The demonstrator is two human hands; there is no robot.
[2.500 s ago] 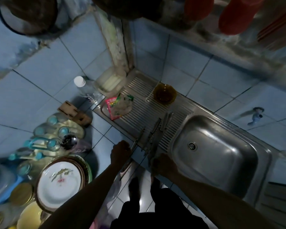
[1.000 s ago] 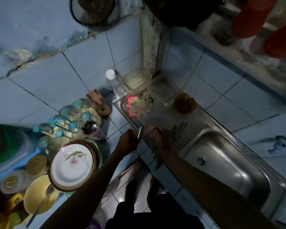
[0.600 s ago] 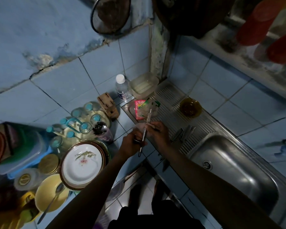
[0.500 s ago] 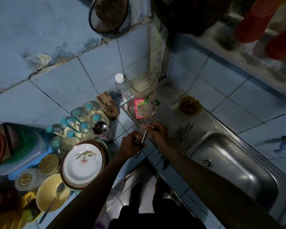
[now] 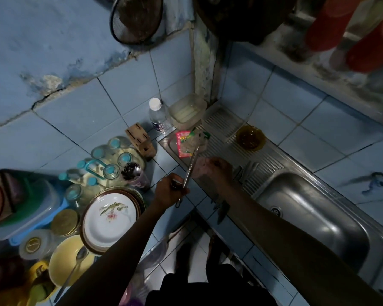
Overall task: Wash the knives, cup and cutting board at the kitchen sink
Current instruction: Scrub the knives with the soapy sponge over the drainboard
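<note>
My left hand (image 5: 171, 191) grips the handle end of a thin metal knife (image 5: 191, 166) that points up and away over the counter's edge. My right hand (image 5: 215, 171) is at the blade's middle with its blurred fingertips curled round it. Several more knives (image 5: 245, 173) lie on the ribbed drainboard (image 5: 268, 164) under my right wrist, and their dark handles (image 5: 221, 210) stick out past the front edge. An amber glass bowl (image 5: 250, 138) stands farther back on the drainboard. The steel sink basin (image 5: 314, 217) lies to the right, under my right forearm.
A pink sachet (image 5: 182, 143), a plastic tub (image 5: 188, 111), a water bottle (image 5: 157, 115) and a wooden knife block (image 5: 140, 142) crowd the corner. Glass jars (image 5: 111, 160), stacked plates (image 5: 110, 217) and a yellow bowl (image 5: 64, 261) fill the left counter. A tap (image 5: 374, 184) juts from the right wall.
Both hands left the knives on the drainboard; the left lifted one knife to the left, and the right came to its blade. The view turned left.
</note>
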